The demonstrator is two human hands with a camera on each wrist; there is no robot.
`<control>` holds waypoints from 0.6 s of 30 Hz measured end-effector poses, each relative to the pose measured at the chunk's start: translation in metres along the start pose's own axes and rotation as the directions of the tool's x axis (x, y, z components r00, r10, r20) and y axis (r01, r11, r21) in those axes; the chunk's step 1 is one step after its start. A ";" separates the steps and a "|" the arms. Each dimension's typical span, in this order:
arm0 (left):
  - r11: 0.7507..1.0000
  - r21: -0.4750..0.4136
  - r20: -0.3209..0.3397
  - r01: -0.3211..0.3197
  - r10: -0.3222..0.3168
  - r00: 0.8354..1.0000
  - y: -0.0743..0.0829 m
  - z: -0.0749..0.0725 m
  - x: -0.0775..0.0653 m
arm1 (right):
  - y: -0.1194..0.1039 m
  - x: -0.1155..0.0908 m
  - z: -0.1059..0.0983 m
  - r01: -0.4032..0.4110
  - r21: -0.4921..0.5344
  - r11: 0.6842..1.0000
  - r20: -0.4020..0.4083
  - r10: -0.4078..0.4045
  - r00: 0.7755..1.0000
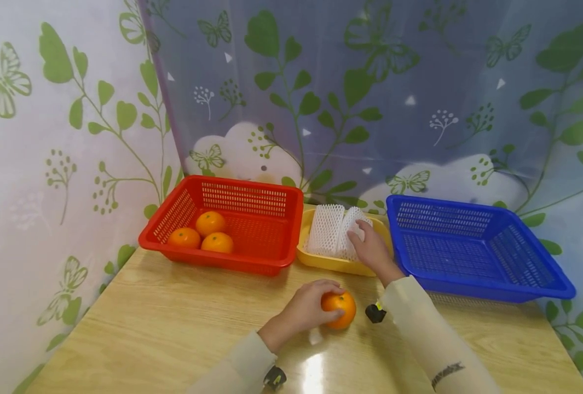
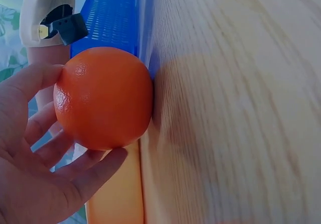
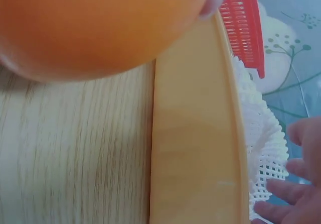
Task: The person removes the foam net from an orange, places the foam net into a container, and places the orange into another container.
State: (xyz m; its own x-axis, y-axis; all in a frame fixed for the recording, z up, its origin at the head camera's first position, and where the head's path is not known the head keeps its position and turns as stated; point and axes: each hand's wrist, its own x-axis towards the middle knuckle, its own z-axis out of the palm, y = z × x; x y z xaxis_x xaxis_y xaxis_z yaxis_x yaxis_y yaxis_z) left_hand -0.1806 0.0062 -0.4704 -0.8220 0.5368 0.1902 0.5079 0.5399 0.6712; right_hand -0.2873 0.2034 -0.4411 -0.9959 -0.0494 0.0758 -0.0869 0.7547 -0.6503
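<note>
An orange (image 1: 344, 316) rests on the wooden table, and my left hand (image 1: 305, 307) holds it from the left with thumb and fingers curled round it. The left wrist view shows the same orange (image 2: 105, 98) from up close against the fingers (image 2: 98, 176). Over the yellow basket (image 1: 338, 266), my right hand (image 1: 373, 253) reaches to the right-hand pile of white foam net sleeves (image 1: 327, 229). Its fingers are spread in the right wrist view, at the foam netting (image 3: 261, 153); whether they grip any sleeve I cannot tell.
On the left stands a red basket (image 1: 261, 232) with three oranges (image 1: 210, 223) at its left end. A blue basket (image 1: 444, 249) stands to the right of the yellow one. Behind them hangs a leaf-patterned cloth (image 1: 291, 109). Wooden tabletop (image 1: 163, 323) extends in front.
</note>
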 end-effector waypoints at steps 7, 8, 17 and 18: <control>1.000 0.013 0.048 0.005 -0.005 0.999 0.004 0.004 0.000 | -0.006 0.001 0.000 0.152 -0.025 0.988 -0.104 -0.154 0.983; 1.000 0.001 0.048 0.003 -0.003 0.999 0.004 0.005 0.000 | -0.009 0.000 -0.001 0.174 -0.027 0.984 -0.101 -0.176 0.979; 1.000 -0.023 0.133 -0.006 0.009 0.991 0.000 -0.009 -0.016 | -0.038 -0.006 0.020 0.493 -0.112 0.863 0.088 -0.486 0.870; 1.000 -0.020 0.155 -0.007 0.010 0.988 0.000 -0.012 -0.018 | -0.040 -0.008 0.024 0.512 -0.110 0.852 0.115 -0.501 0.858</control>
State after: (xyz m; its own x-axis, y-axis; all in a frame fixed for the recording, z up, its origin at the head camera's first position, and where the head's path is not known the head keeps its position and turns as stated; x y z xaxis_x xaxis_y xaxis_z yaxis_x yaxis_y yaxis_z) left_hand -0.1688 -0.0110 -0.4654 -0.7669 0.6362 0.0842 0.5087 0.5228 0.6840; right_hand -0.2765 0.1579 -0.4333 -0.8137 -0.4957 0.3037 -0.5813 0.6898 -0.4316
